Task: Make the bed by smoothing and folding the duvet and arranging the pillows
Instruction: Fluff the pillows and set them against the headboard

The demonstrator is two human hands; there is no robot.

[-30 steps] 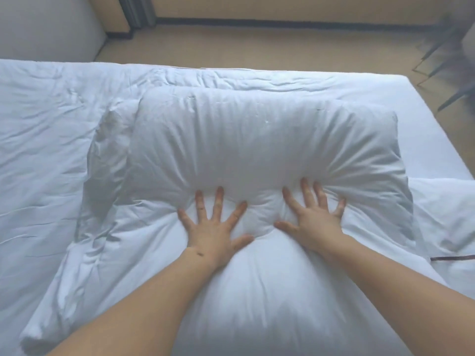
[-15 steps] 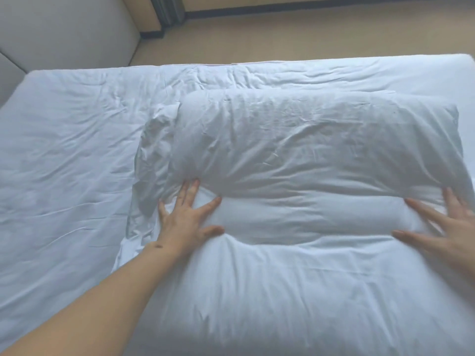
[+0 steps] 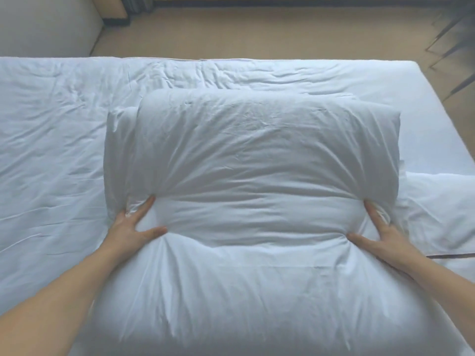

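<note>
Soft cool daylight, gentle shadows; blurred, vignetted lower edge

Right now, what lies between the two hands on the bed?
In the head view, the puffed middle of the white pillow fills the whole stretch between the left hand and the right hand. Both hands press its sides; nothing else lies there.
</note>
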